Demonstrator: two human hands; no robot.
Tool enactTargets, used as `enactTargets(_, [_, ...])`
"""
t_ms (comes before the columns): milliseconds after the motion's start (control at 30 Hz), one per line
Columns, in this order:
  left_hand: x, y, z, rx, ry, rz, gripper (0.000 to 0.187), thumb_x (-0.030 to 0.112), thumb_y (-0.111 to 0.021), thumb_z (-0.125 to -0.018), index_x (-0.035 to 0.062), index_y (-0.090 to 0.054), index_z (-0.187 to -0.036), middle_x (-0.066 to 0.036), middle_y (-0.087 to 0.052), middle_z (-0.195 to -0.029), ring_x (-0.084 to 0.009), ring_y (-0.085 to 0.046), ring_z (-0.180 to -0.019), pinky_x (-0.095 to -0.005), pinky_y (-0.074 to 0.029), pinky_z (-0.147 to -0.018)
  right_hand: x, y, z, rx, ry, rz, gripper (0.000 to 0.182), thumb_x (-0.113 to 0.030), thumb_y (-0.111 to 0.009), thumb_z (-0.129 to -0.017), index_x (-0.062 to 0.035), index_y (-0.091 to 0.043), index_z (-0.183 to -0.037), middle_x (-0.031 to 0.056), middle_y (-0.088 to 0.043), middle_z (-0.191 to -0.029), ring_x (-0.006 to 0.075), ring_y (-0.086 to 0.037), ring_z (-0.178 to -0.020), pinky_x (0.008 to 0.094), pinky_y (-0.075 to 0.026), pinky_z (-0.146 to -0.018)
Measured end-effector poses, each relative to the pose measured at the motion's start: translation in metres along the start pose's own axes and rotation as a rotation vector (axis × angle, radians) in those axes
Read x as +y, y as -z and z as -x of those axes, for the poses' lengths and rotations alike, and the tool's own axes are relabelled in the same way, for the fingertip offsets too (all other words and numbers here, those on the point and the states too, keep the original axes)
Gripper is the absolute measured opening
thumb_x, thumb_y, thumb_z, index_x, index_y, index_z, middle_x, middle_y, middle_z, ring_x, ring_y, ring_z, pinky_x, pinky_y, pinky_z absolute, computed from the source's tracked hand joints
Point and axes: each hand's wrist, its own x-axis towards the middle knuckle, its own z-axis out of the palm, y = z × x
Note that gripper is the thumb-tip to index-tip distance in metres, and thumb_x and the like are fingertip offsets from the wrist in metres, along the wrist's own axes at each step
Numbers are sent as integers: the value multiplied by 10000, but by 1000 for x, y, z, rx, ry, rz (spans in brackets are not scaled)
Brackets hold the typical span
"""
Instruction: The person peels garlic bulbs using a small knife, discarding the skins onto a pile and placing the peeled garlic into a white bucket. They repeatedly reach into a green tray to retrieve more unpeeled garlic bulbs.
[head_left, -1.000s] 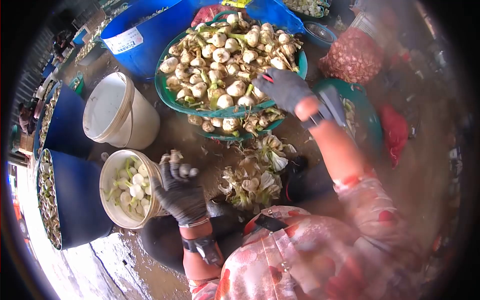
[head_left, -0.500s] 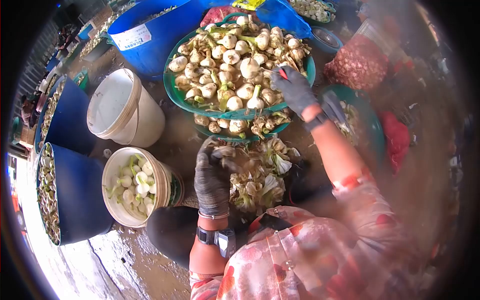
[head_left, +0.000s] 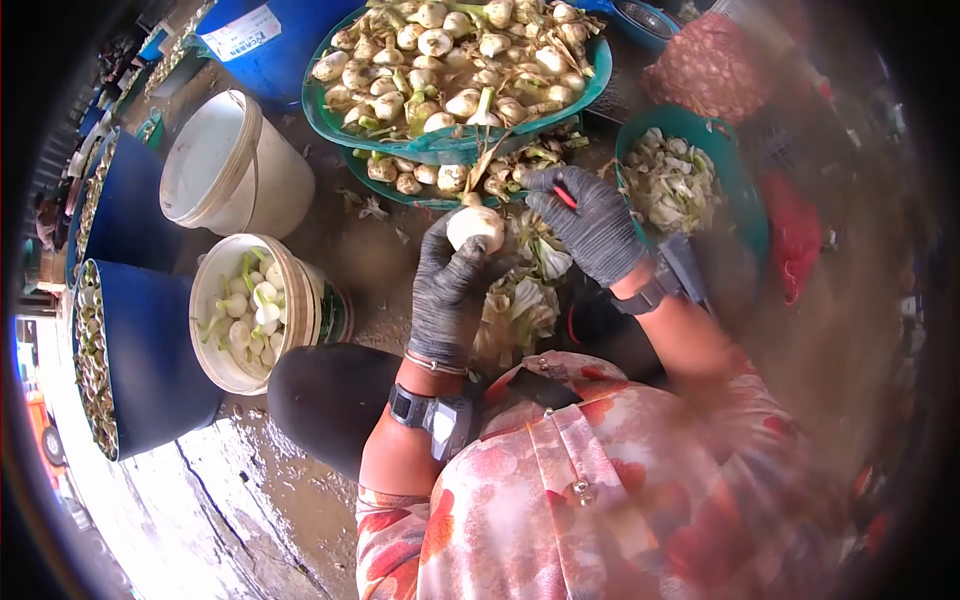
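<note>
My left hand (head_left: 448, 290), in a grey glove, holds a white garlic bulb (head_left: 475, 229) with its dry stalk pointing up. To its right my right hand (head_left: 588, 225), also gloved, is closed around a small tool with a red handle (head_left: 565, 196); its blade cannot be made out. The two hands are apart. Beyond them a green basin (head_left: 455, 147) is heaped with untrimmed garlic bulbs (head_left: 436, 42), above a second green basin (head_left: 400, 196) of bulbs. Pale peelings (head_left: 515, 315) lie below the hands.
At the left stand an empty white bucket (head_left: 245, 165), a bucket (head_left: 285, 310) of peeled bulbs and blue tubs (head_left: 150, 360) of garlic. A green basin (head_left: 745, 190) of peelings, a red net sack (head_left: 705, 70) and a red bag (head_left: 792, 235) are at the right.
My right hand has come back from the heaped basin towards my left hand. My left hand has moved up and now holds a bulb upright. The view has shifted, so the basins appear higher.
</note>
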Motion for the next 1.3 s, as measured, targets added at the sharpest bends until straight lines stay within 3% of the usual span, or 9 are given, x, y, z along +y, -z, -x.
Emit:
enactTargets(100, [-3, -3, 1, 80, -59, -92, 432, 96, -697, -891, 29, -487, -1263, -120, -593, -1175, -234, -614, -1069, -400, -566, -902, -31, 0, 11, 2, 259, 231, 153, -179, -703, -862, -64, -690, -962, 122, -687, -886, 307, -667, -819, 384, -538, -740])
enactTargets(367, [-5, -8, 6, 150, -211, -471, 440, 49, -743, -852, -5, -521, -1228, -118, -613, -1177, -174, -600, -1058, -322, -511, -939, -34, -16, 24, -9, 276, 478, 146, -153, -725, -831, -57, -668, -925, 130, -673, -860, 318, -663, -760, 382, -537, -674])
enactTargets(467, [0, -10, 9, 111, -187, -432, 439, 55, -739, -858, -5, -523, -1235, -116, -616, -1175, -174, -599, -1061, -317, -519, -929, -32, -19, 22, 3, 192, 510, 160, -209, -708, -813, -77, -652, -881, 125, -662, -840, 327, -650, -784, 406, -519, -688])
enactTargets(533, [3, -10, 12, 72, -171, -442, 467, 104, -730, -877, 2, -502, -1272, -120, -598, -1185, -192, -597, -1069, -326, -534, -916, -31, -17, 17, -54, -41, 114, 143, -192, -687, -817, -66, -640, -866, 137, -652, -780, 318, -633, -717, 379, -501, -647])
enactTargets(733, [9, -5, 15, -60, -114, -62, 593, 301, -737, -881, 47, -457, -1338, -128, -559, -1184, -223, -600, -1052, -362, -567, -888, 5, 10, -4, 65, -304, -86, 139, -172, -653, -918, -35, -638, -898, 12, -624, -757, 102, -516, -699, 316, -474, -665])
enactTargets(933, [1, -8, 13, 75, -133, -203, 462, 132, -724, -883, 38, -492, -1271, -107, -577, -1170, -204, -609, -1023, -339, -559, -890, -48, 3, 26, 20, 344, 340, 144, -146, -712, -858, -84, -673, -982, 100, -673, -867, 272, -665, -753, 357, -529, -681])
enactTargets(1033, [0, -8, 14, 109, -242, -546, 438, 197, -708, -914, 20, -504, -1258, -81, -591, -1136, -138, -598, -976, -258, -543, -839, -44, -16, 30, 17, 341, 393, 155, -137, -728, -817, -101, -659, -951, 106, -654, -855, 320, -653, -760, 401, -527, -666])
enactTargets(1200, [5, -15, 20, 81, -179, -463, 472, 239, -721, -904, 31, -508, -1268, -80, -588, -1148, -154, -595, -1009, -296, -542, -871, -40, -18, 25, 25, 262, 467, 171, -147, -728, -796, -93, -613, -911, 121, -650, -826, 333, -653, -751, 415, -518, -652])
enactTargets(1300, [12, -21, 25, -70, -99, -221, 588, 301, -734, -879, 34, -464, -1328, -101, -567, -1201, -199, -597, -1056, -349, -540, -887, -16, -5, 2, 83, -35, 209, 204, -235, -672, -825, -51, -619, -897, 181, -658, -792, 388, -646, -786, 457, -507, -683])
